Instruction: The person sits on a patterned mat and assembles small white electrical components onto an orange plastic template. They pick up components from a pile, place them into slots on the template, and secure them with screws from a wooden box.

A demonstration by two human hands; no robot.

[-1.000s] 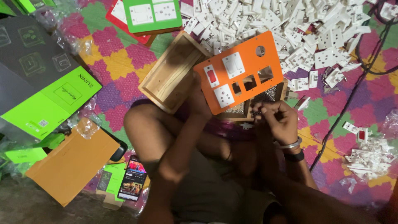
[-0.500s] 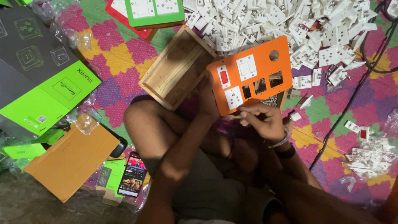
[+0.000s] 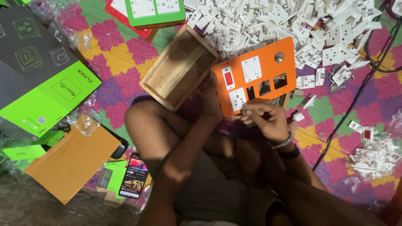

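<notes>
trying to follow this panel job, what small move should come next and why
Probably press the small piece pinched in the right hand up into the orange panel at its lower edge. The left hand steadies the panel's left edge, the right fingertips are already at the white socket, and three cutouts beside it stand empty.

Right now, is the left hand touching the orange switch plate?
Touching. The head view shows the left hand gripping the lower left edge of the orange switch plate, its fingers hidden behind the plate.
</notes>
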